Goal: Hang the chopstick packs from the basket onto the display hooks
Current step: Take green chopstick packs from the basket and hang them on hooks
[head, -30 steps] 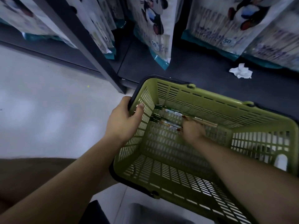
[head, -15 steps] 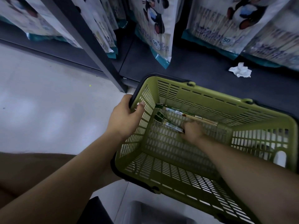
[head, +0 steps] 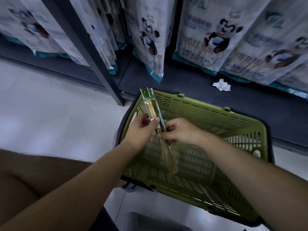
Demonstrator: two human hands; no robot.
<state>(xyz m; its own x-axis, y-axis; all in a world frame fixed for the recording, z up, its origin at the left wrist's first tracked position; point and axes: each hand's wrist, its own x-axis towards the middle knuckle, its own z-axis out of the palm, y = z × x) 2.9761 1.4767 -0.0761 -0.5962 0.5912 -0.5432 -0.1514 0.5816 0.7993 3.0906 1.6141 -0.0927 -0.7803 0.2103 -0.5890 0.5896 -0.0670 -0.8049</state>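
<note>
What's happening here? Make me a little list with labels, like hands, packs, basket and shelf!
Left hand: grips the chopstick packs near their middle
Right hand: pinches the same packs lower down
Packs: two, it seems; long and clear, held together above the basket, green tops toward the shelf
Basket: green plastic with slotted walls, under both hands
Shelf: dark, with panda bags and a crumpled white paper
Hung up: not yet

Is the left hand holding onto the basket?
No, the left hand grips the chopstick packs together with the right hand, above the green basket.
</note>
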